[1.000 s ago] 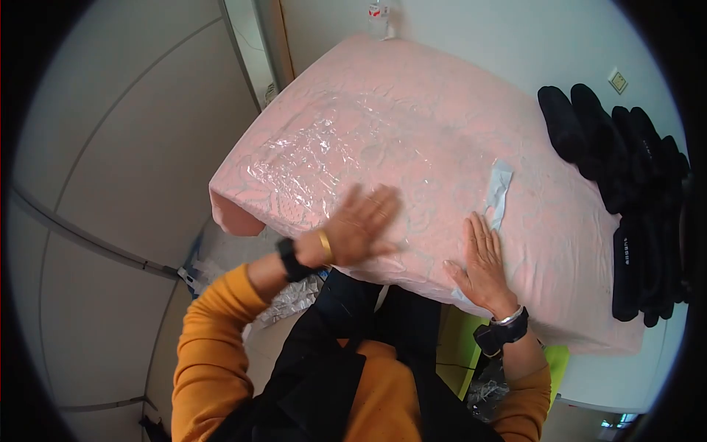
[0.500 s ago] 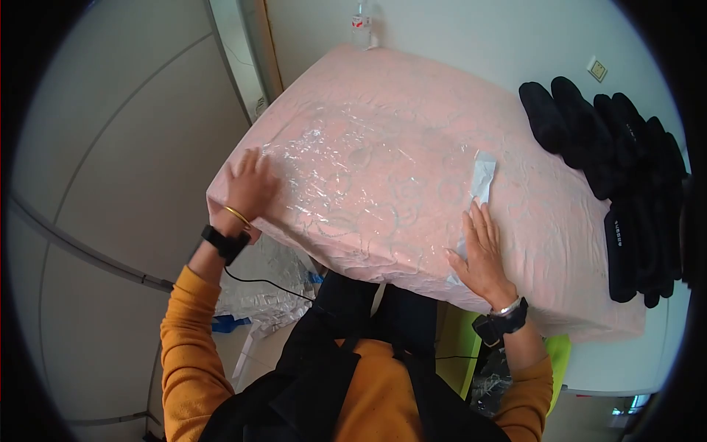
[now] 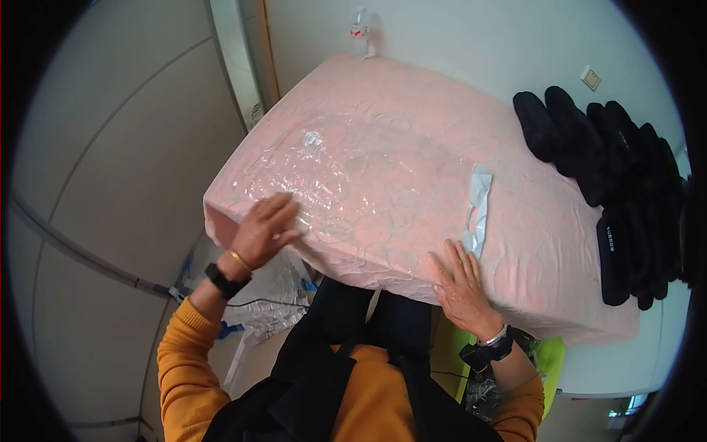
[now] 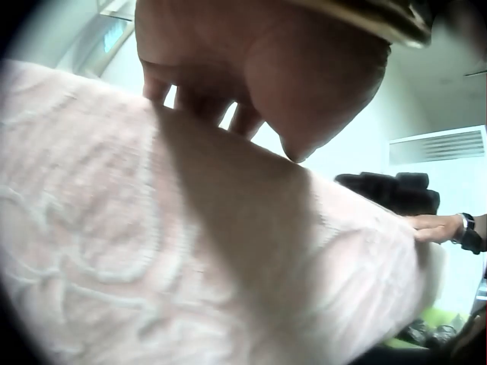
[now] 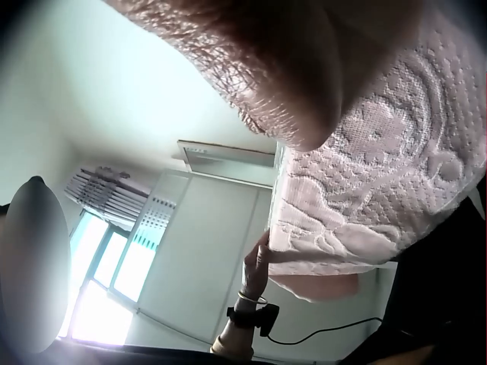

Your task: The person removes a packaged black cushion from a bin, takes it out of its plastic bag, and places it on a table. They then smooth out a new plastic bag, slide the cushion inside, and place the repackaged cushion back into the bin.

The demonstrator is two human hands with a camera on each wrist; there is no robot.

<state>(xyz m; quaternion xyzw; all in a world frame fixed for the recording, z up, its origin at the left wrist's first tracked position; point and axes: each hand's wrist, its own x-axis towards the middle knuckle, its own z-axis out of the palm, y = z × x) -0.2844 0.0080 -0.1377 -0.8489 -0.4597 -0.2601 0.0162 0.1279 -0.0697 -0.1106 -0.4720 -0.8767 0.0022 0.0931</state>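
Note:
A pink cover with a raised swirl pattern is spread over a table-like block. On it lies a clear, shiny plastic sheet, with a pale, white-blue strip at its right side. My left hand, slightly blurred, is at the cover's front left edge with fingers extended. In the left wrist view the left hand overlaps the patterned cloth, its shadow falling across it. My right hand rests on the front edge, fingers spread, fingertips right at the strip's lower end. Neither hand grips anything.
A clear bottle stands at the back by the wall. Black padded items are piled along the right side. Crumpled plastic and a dark cable lie below on the left. A green bin-like object is low at right.
My left hand swept left to the front left corner, then came slightly back right and toward me. My right hand slid a little toward me and left, off the strip.

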